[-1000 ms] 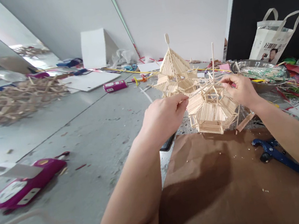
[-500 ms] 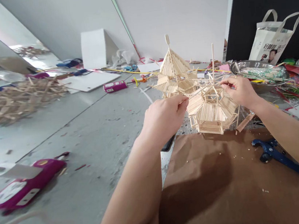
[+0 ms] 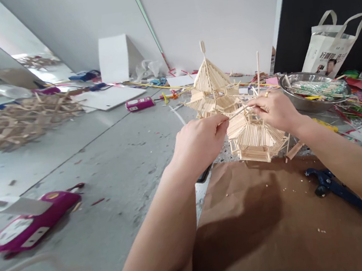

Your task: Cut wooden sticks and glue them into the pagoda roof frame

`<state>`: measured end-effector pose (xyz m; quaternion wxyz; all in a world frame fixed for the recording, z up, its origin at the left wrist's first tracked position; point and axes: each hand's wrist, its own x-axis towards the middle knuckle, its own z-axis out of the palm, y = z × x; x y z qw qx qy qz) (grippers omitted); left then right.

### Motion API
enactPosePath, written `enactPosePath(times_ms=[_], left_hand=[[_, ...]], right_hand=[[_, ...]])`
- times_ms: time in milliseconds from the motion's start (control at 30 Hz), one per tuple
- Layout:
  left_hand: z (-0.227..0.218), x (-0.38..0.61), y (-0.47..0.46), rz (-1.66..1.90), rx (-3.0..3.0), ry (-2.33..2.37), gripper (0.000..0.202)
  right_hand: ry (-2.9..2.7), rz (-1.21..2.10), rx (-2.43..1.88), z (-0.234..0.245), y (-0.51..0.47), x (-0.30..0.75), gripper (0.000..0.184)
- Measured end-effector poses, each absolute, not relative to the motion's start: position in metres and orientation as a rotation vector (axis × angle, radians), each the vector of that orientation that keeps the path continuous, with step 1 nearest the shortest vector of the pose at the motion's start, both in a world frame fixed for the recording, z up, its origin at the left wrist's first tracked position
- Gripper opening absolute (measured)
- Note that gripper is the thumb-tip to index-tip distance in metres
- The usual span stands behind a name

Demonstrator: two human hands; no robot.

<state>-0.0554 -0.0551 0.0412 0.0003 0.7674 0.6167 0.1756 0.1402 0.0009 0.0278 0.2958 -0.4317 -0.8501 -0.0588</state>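
Left hand (image 3: 200, 144): grip clamped on the left end of a thin, pale wooden stick (image 3: 238, 112).
Right hand (image 3: 276, 107): grip clamped on the same stick, toward its right end.
Stick position: slanted across the top of a many-sided, pale wooden stick model (image 3: 257, 136); contact cannot be determined.
Pointed-roof wooden stick tower (image 3: 211, 78): far side, left of the model.
Brown paper sheet (image 3: 248, 238): near side.
Blue tool (image 3: 344, 193): right, on the sheet.
Round metal bowl (image 3: 296, 101): far right.

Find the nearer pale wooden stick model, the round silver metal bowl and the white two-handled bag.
Nearer stick model (image 3: 256, 136): head view, front roof slope.
Silver bowl (image 3: 306, 104): head view, outer wall.
White bag (image 3: 323, 51): head view, front panel.
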Motion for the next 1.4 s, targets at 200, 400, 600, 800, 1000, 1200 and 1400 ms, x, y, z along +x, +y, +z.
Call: enactPosePath(times_ms=[200, 400, 600, 800, 1000, 1200, 1400], left_hand=[[0.042, -0.054, -0.055, 0.530, 2.408, 1.956, 0.037], [0.045, -0.060, -0.055, 0.540, 2.373, 1.940, 0.035], [0.051, -0.070, -0.057, 0.693, 2.280, 1.689, 0.032], [0.046, -0.062, -0.056, 0.744, 2.194, 1.291, 0.031], [0.040, -0.049, -0.054, 0.644, 2.117, 1.130, 0.028], [0.036, -0.047, -0.048, 0.542, 2.045, 1.065, 0.028], [0.028, -0.050, -0.037, 0.741, 1.863, 1.079, 0.024]], right_hand=[[-2.304, -0.170, -1.185, 0.031, 0.006, 0.128, 0.022], [-2.218, -0.122, -1.164, 0.030, 0.005, 0.137, 0.023], [-1.875, 0.084, -1.118, 0.026, -0.016, 0.150, 0.016], [-1.429, 0.761, -1.056, 0.014, -0.043, 0.149, 0.011], [-1.232, 1.147, -0.867, 0.004, -0.055, 0.145, 0.016], [-1.077, 1.142, -0.799, -0.004, -0.054, 0.156, 0.013], [-1.060, 0.803, -0.723, -0.009, -0.050, 0.169, 0.008]])
